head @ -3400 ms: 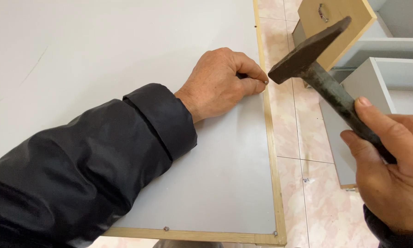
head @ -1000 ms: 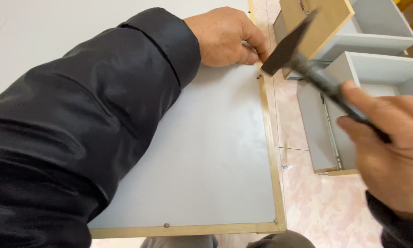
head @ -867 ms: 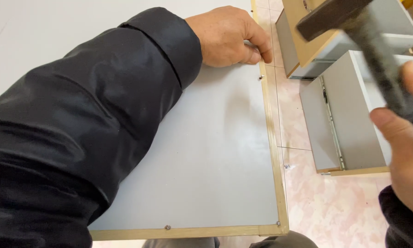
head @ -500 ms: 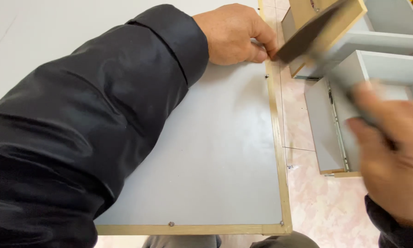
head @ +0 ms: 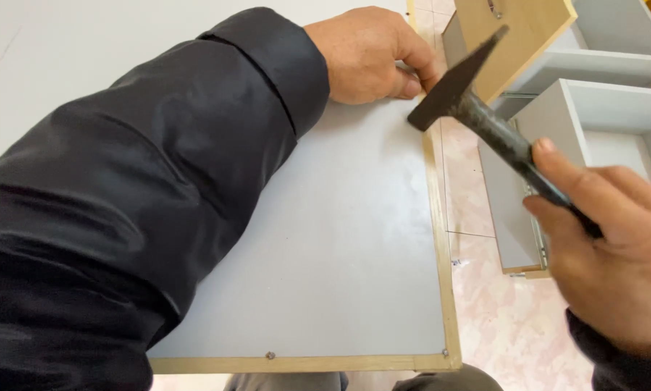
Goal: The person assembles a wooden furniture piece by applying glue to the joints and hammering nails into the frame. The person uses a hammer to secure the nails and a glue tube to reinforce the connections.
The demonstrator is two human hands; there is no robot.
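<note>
Right hand was clamped around the dark handle of a hammer, fingers wrapped, thumb lying along the shaft. The hammer head hung just above the pale wooden frame at the right edge of the grey panel. Left hand was curled shut, fingertips pinched together at the panel edge right beside the hammer face; whatever it pinched was hidden, presumably a small nail. Two nail heads showed along the bottom edge. White open cabinet boxes stood on the tiled floor to the right.

Judgement: a good strike here called for short, light taps, face square to the frame, fingers held low and drawn clear once the nail stood alone. A glancing blow risked the fingertips or a bent nail
</note>
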